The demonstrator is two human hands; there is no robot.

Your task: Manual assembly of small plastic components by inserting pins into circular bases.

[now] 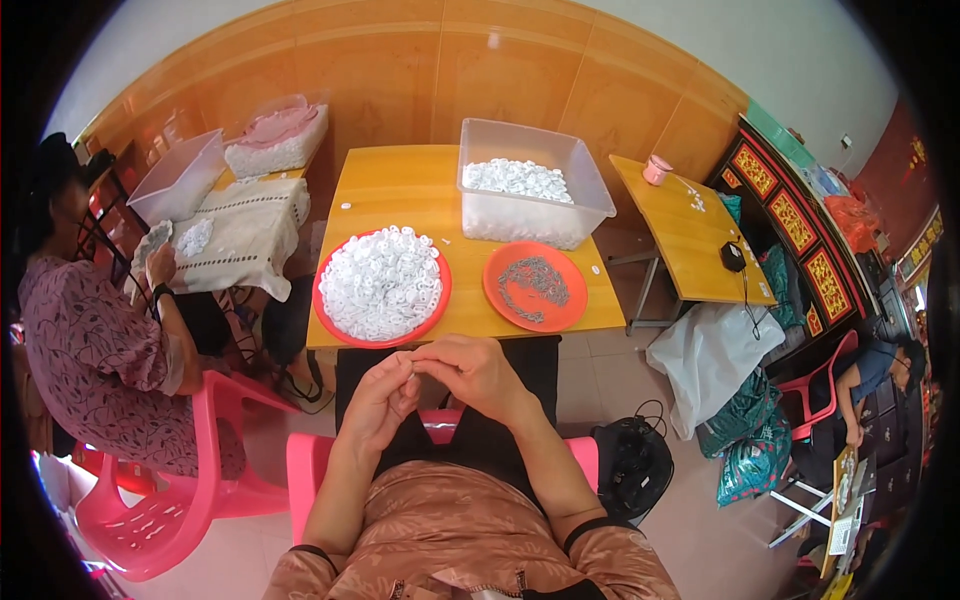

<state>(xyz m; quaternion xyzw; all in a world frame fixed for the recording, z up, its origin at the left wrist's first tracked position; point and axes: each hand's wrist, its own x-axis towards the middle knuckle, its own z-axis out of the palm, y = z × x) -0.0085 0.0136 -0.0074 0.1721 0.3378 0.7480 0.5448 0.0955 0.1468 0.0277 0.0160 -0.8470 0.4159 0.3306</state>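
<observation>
Yellow wooden table beyond grip, left hand and right hand pinched narrow, on what I cannot tell, white rings in red basin ahead-left, orange plate ahead-right

Plastic on a polished, wood-look tabletop.
The red tub looked like smooth plastic, as did the white pieces heaped in it; the orange dish was smooth plastic too, its grey pieces metallic-looking. The storage bin was translucent plastic, the wall panelling glossy and wood-grained, the pink chair shiny plastic, the draped cover matt cloth, the pale sack thin, crinkled plastic.
</observation>
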